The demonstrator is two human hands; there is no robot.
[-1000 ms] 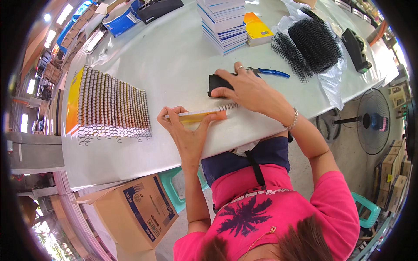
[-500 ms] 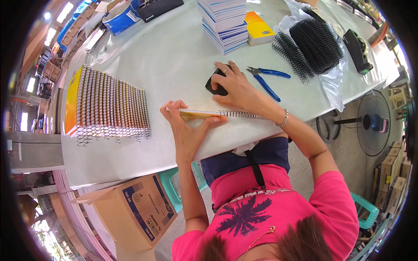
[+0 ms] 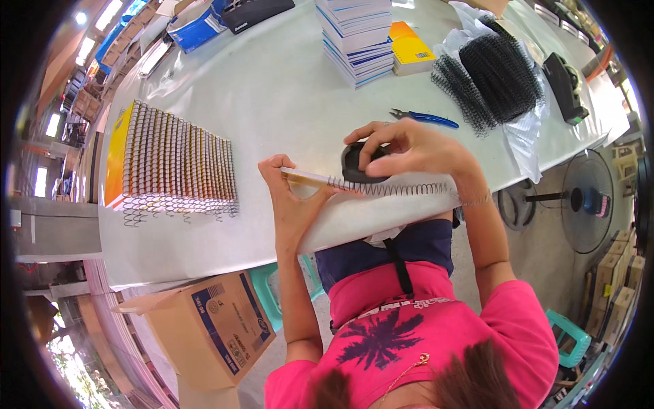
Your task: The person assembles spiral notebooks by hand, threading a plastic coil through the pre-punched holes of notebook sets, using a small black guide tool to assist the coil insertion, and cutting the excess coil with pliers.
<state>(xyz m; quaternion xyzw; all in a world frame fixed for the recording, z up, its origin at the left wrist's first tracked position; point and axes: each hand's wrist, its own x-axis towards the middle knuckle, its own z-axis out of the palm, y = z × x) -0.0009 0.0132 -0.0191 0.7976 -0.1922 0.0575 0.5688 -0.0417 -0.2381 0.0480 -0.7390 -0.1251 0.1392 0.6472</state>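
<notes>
My left hand [image 3: 289,201] pinches a thin notebook [image 3: 305,178] on edge, its bound side up, between thumb and fingers near the table's front edge. A dark wire coil [image 3: 417,189] runs into the notebook's right end, and most of its visible length sticks out to the right. My right hand [image 3: 412,151] grips a rounded black block [image 3: 352,163], whose exact kind I cannot make out. The block's lower edge is right at the coil, beside the notebook's end. Just beyond my right hand lie blue-handled cutting pliers [image 3: 434,120], partly hidden by it.
At left stands a row of coil-bound notebooks [image 3: 178,160]. Farther back are a tall stack of unbound books [image 3: 354,48], a yellow-covered pile [image 3: 412,51] and loose black coils [image 3: 501,78] on plastic. A tape dispenser [image 3: 564,88] sits far right; an open carton [image 3: 218,324] stands below the table.
My right hand has moved right and nearer with the black block, from the table beyond the notebook to the coil. More of the coil shows. My left hand still holds the notebook.
</notes>
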